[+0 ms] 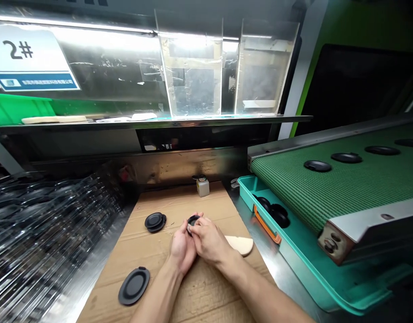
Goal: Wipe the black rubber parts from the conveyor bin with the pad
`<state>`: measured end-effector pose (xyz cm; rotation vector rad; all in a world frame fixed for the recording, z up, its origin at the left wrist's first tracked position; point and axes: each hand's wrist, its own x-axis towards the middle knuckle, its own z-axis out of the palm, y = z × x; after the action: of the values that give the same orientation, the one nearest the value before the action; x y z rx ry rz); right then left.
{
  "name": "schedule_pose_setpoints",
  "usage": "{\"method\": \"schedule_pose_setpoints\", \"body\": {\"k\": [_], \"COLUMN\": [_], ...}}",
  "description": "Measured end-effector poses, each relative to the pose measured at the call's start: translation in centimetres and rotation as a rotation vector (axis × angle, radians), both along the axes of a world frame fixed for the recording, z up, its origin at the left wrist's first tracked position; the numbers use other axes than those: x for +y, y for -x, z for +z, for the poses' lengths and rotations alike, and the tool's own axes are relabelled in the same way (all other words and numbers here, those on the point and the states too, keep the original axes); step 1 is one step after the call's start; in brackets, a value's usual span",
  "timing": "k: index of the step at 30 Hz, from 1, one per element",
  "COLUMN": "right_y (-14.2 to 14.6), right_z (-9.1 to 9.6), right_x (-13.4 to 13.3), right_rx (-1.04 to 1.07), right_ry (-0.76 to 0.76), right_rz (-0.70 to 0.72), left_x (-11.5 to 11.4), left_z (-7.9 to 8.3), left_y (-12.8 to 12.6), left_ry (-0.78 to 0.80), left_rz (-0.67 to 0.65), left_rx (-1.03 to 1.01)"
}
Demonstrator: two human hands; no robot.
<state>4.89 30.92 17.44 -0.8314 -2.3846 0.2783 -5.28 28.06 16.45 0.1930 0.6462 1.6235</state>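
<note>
My left hand (pixel 182 247) cups a small black round rubber part (pixel 193 220) from below. My right hand (pixel 209 240) presses over it from above, and its fingers hide most of the part. Both hands rest over a flattened cardboard sheet (pixel 206 291). To the left of them lies a pair of stacked black discs (pixel 155 221). Nearer me sits a black oval rubber part (pixel 134 285). A cream shaped pad (pixel 242 245) lies against my right hand, partly under it. A small white bottle (pixel 202 187) with a dark cap stands at the cardboard's far edge.
A green mesh conveyor belt (pixel 327 188) carrying several black discs runs along the right. Below it sits a teal tray (pixel 270 237) holding dark parts. Stacked clear formed plastic trays (pixel 41 224) fill the left. A steel shelf (pixel 159 122) and clear acrylic bins (pixel 223 67) stand ahead.
</note>
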Motion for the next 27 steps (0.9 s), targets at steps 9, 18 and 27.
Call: {"method": "schedule_pose_setpoints", "body": {"k": [9, 18, 27], "right_y": [0.4, -0.9, -0.4], "right_z": [0.3, 0.3, 0.2], "right_x": [-0.3, 0.2, 0.9], "right_rx": [0.086, -0.041, -0.024], "right_ry": [-0.009, -0.009, -0.031], "right_rz": [-0.15, 0.04, -0.158], "left_x": [-0.1, -0.4, 0.1], "left_z": [-0.1, 0.1, -0.5], "left_y": [-1.2, 0.6, -0.3], "left_ry": [-0.014, -0.021, -0.048], "left_rz": [-0.028, -0.064, -0.057], "left_rx": [0.024, 0.007, 0.043]}}
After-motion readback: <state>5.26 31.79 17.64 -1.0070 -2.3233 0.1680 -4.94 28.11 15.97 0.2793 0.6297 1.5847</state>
